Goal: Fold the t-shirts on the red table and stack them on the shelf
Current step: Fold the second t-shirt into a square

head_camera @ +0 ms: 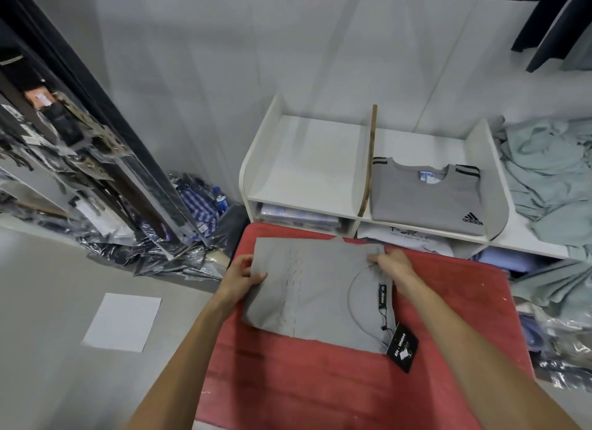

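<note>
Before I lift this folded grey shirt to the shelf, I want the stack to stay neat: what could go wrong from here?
1. The hands, left hand and right hand, grip only the side edges of the folded grey t-shirt, so the middle may sag and the fold open.
2. The black hang tag dangles off the corner and could catch on the red table or the shelf.
3. Set down crooked on the Adidas shirt, it may overhang.
</note>
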